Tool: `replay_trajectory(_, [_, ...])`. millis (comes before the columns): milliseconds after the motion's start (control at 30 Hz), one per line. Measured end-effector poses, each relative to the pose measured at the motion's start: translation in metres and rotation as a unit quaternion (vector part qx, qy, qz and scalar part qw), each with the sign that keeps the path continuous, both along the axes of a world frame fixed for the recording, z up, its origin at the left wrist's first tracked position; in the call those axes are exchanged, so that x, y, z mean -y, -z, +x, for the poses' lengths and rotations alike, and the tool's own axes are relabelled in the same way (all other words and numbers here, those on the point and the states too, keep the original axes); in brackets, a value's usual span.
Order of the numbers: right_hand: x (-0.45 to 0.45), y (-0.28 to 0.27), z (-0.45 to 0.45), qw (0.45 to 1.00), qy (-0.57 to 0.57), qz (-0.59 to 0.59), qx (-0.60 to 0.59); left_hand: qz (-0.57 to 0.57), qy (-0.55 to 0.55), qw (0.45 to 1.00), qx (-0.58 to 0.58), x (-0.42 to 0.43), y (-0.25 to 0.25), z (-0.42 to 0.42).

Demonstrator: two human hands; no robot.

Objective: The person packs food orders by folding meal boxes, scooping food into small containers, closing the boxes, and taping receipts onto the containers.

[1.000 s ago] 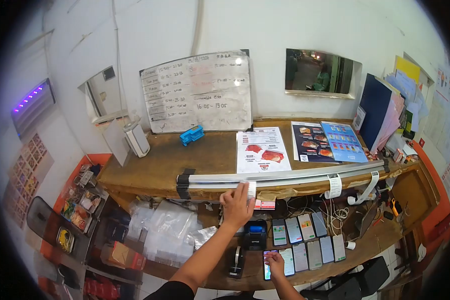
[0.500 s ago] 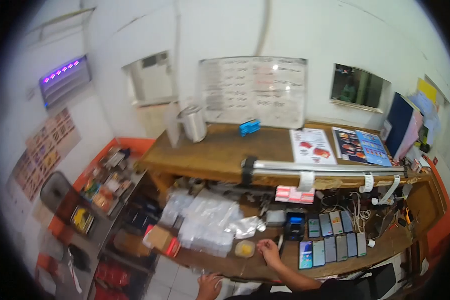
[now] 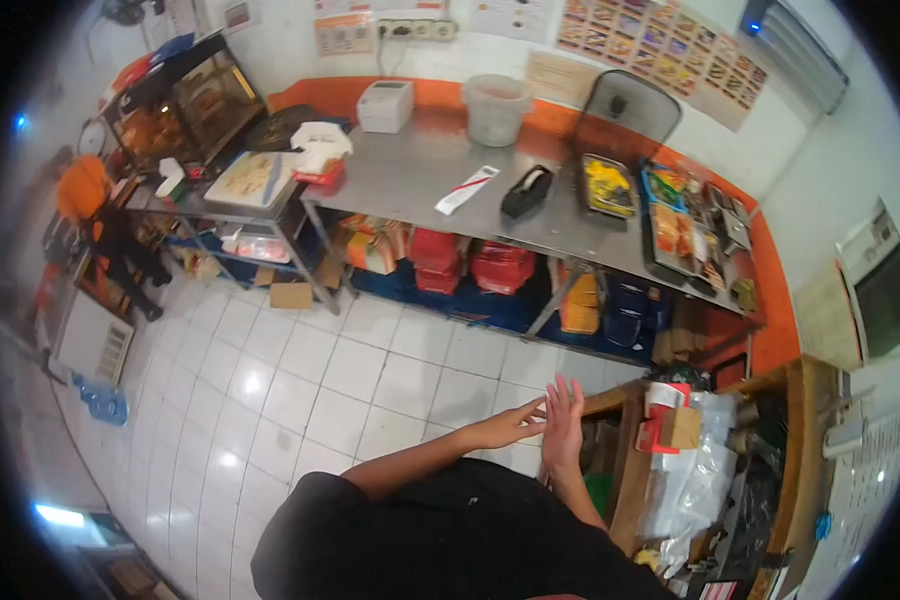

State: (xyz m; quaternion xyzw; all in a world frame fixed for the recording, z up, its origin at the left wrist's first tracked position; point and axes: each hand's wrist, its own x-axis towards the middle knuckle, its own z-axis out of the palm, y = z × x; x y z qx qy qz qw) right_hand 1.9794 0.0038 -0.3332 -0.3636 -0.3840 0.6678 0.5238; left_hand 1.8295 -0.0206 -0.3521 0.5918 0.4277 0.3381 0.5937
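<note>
In front of my body, above the tiled floor, my two hands meet with nothing visible in them. My left hand (image 3: 510, 427) reaches across from the left, its fingers extended toward the other palm. Upright beside it is my right hand (image 3: 564, 415), fingers stretched and slightly apart. The left fingertips touch or overlap the right hand; which of the two I cannot tell. Close to the right hand is the wooden counter (image 3: 627, 470), bearing clear plastic bags (image 3: 675, 505), a small brown cardboard box (image 3: 681, 428) and a red-and-white box (image 3: 654, 432).
A steel table (image 3: 390, 185) along the wall holds a label printer (image 3: 385, 106), a plastic bucket (image 3: 496, 110), a black tape dispenser (image 3: 527, 192) and trays of packets (image 3: 673, 230). White floor tiles (image 3: 360, 370) lie between. A person in orange (image 3: 88, 190) stands far left.
The view has swung left, from the counter with the phones to the steel table and floor. My hands, apart before over and near the counter, have come together.
</note>
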Motion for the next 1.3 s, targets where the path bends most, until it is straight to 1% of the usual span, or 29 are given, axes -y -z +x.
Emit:
replay_trajectory(33, [-0.008,-0.008,-0.03,0.998,-0.057,0.036,-0.015,-0.062,-0.035,0.993,0.098,0.0,-0.003,-0.007])
replay_trajectory(67, [-0.017,-0.015,-0.054,0.991,-0.113,0.07,-0.031,-0.07,-0.048,0.992,0.098,-0.003,0.005,-0.015])
replay_trajectory(133, [-0.039,-0.023,-0.088,0.984,-0.154,0.065,-0.058,-0.005,-0.132,0.974,0.182,-0.01,0.021,-0.036])
replay_trajectory(233, [-0.063,-0.017,-0.121,0.968,-0.221,0.042,-0.115,-0.059,-0.177,0.971,0.147,-0.014,0.02,-0.078])
replay_trajectory(267, [-0.068,-0.014,-0.131,0.959,-0.251,0.023,-0.128,-0.098,-0.226,0.954,0.169,-0.02,0.027,-0.09])
replay_trajectory(300, [-0.074,-0.011,-0.141,0.95,-0.279,0.004,-0.142,-0.103,-0.23,0.953,0.165,-0.026,0.04,-0.104])
replay_trajectory(367, [-0.088,-0.004,-0.161,0.946,-0.282,-0.035,-0.158,-0.085,-0.38,0.918,0.074,-0.04,0.066,-0.132])
replay_trajectory(400, [-0.1,0.0,-0.169,0.947,-0.291,-0.019,-0.137,-0.064,-0.417,0.906,0.029,-0.048,0.065,-0.145])
replay_trajectory(467, [-0.133,0.007,-0.186,0.95,-0.288,-0.007,-0.119,-0.081,-0.414,0.906,0.027,-0.072,0.064,-0.177])
replay_trajectory(500, [-0.156,0.011,-0.194,0.961,-0.264,-0.016,-0.083,-0.094,-0.421,0.902,0.03,-0.087,0.06,-0.192])
replay_trajectory(533, [-0.181,0.012,-0.202,0.969,-0.241,-0.025,-0.045,-0.088,-0.423,0.901,0.033,-0.101,0.06,-0.206])
replay_trajectory(567, [-0.203,0.012,-0.209,0.97,-0.235,-0.033,-0.045,-0.079,-0.421,0.904,0.008,-0.117,0.061,-0.221])
replay_trajectory(633, [-0.254,0.006,-0.226,0.971,-0.228,-0.027,0.072,-0.078,-0.437,0.895,0.025,-0.149,0.063,-0.252])
replay_trajectory(700, [-0.301,0.022,-0.245,0.974,-0.204,-0.052,0.08,-0.074,-0.456,0.887,0.015,-0.178,0.049,-0.284])
replay_trajectory(767, [-0.348,0.039,-0.263,0.936,-0.28,-0.039,0.208,-0.053,-0.485,0.873,-0.006,-0.204,0.052,-0.323])
replay_trajectory(833, [-0.372,0.051,-0.292,0.939,-0.246,-0.061,0.234,-0.027,-0.502,0.86,-0.092,-0.221,0.055,-0.369])
replay_trajectory(900, [-0.401,0.084,-0.322,0.91,-0.236,0.081,0.332,-0.004,-0.561,0.815,-0.145,-0.233,0.046,-0.406])
replay_trajectory(933, [-0.416,0.092,-0.337,0.911,-0.232,0.075,0.332,0.004,-0.567,0.803,-0.184,-0.239,0.043,-0.429])
replay_trajectory(967, [-0.427,0.101,-0.352,0.892,-0.232,0.161,0.354,0.012,-0.57,0.791,-0.223,-0.245,0.039,-0.455])
replay_trajectory(1000, [-0.435,0.111,-0.366,0.865,-0.23,0.242,0.375,0.036,-0.569,0.781,-0.257,-0.25,0.05,-0.487])
replay_trajectory(1033, [-0.442,0.121,-0.38,0.867,-0.225,0.232,0.379,0.06,-0.566,0.77,-0.288,-0.257,0.063,-0.518])
replay_trajectory(1067, [-0.448,0.131,-0.394,0.851,-0.206,0.244,0.417,0.057,-0.556,0.778,-0.288,-0.267,0.064,-0.543])
replay_trajectory(1100, [-0.453,0.138,-0.407,0.833,-0.186,0.254,0.456,0.103,-0.55,0.716,-0.418,-0.28,0.064,-0.567])
replay_trajectory(1133, [-0.459,0.142,-0.417,0.834,-0.178,0.243,0.462,0.153,-0.532,0.637,-0.536,-0.297,0.061,-0.585])
replay_trajectory(1167, [-0.465,0.145,-0.427,0.793,-0.164,0.232,0.539,0.156,-0.523,0.647,-0.532,-0.315,0.061,-0.6])
replay_trajectory(1200, [-0.466,0.149,-0.438,0.746,-0.154,0.216,0.611,0.153,-0.519,0.619,-0.569,-0.33,0.056,-0.612])
replay_trajectory(1233, [-0.469,0.15,-0.446,0.746,-0.148,0.203,0.616,0.15,-0.514,0.588,-0.607,-0.341,0.054,-0.626])
replay_trajectory(1267, [-0.478,0.149,-0.451,0.746,-0.123,0.181,0.629,0.129,-0.503,0.576,-0.631,-0.352,0.068,-0.644])
replay_trajectory(1300, [-0.49,0.146,-0.453,0.742,-0.1,0.164,0.642,0.13,-0.501,0.584,-0.625,-0.361,0.073,-0.654])
